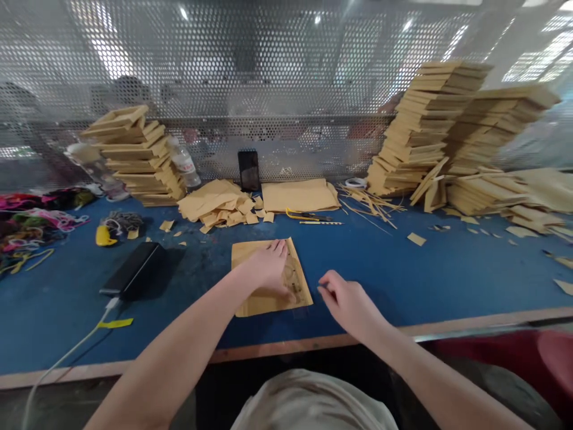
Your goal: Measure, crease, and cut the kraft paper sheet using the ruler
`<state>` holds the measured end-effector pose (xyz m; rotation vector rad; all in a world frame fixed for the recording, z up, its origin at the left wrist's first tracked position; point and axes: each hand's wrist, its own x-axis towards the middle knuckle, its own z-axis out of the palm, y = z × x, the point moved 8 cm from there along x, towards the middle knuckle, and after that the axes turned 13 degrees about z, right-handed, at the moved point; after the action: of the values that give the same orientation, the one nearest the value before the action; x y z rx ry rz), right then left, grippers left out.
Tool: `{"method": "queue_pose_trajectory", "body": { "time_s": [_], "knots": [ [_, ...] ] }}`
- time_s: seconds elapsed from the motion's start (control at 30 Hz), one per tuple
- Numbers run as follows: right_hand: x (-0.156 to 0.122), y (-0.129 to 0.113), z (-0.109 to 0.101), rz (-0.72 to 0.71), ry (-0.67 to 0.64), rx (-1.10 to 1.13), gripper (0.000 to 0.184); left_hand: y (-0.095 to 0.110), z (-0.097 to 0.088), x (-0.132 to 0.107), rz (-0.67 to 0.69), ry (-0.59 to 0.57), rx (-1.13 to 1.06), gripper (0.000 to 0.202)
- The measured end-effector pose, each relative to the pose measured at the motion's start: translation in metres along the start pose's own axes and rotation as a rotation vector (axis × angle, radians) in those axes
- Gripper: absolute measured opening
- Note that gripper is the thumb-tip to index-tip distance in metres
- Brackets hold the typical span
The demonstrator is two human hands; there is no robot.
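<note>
The left hand (267, 267) lies flat and open on a tan rectangular cardboard sheet (251, 254), with the fingers together and pressing on its right half. The right hand (351, 303) hovers just beside the right edge of this sheet. Its fingers are curled and the thumb is close to the forefinger; I cannot tell if something small is pinched between them. The sheet lies on the blue worktable (447, 272), near the front edge and in the middle.

To the left of the sheet there is a black flat power bank (134, 270) with a white cable (67, 353). Behind the sheet lie a heap of small tan cardboard scraps (215, 203), a flat pile of tan sheets (299, 195) and a yellow-handled cutter (308, 215). A black phone (248, 170) stands upright against the perforated metal screen (286, 71). Tall stacks of tan cardboard frames stand at the back, one on the left (134, 156) and larger ones on the right (430, 128).
</note>
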<state>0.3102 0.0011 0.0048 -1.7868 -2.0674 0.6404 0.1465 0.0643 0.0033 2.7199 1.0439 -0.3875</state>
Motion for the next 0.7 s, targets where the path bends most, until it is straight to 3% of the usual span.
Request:
{"method": "queue_pose_trajectory", "body": {
  "time_s": [0.17, 0.37, 0.47, 0.53, 0.6, 0.7],
  "knots": [
    [0.033, 0.04, -0.029, -0.013, 0.109, 0.013, 0.014, -0.002, 0.012, -0.015, 0.007, 0.017, -0.021, 0.145],
    [0.041, 0.046, -0.041, -0.091, 0.284, -0.088, 0.009, -0.008, 0.007, -0.017, 0.032, 0.086, -0.028, 0.132],
    [0.019, 0.024, -0.044, -0.176, 0.422, -0.096, 0.015, -0.013, 0.001, -0.019, 0.038, 0.13, -0.028, 0.119],
    [-0.01, -0.004, -0.04, -0.33, 0.501, -0.076, 0.016, -0.016, -0.003, -0.02, 0.046, 0.157, -0.031, 0.108],
    [-0.04, -0.035, -0.019, -0.499, 0.438, -0.077, 0.018, -0.019, -0.006, -0.022, 0.046, 0.188, -0.052, 0.095],
    [-0.08, -0.067, 0.023, -0.69, 0.311, -0.162, 0.041, -0.022, -0.01, -0.022, 0.051, 0.232, -0.101, 0.077]
  ]
}}
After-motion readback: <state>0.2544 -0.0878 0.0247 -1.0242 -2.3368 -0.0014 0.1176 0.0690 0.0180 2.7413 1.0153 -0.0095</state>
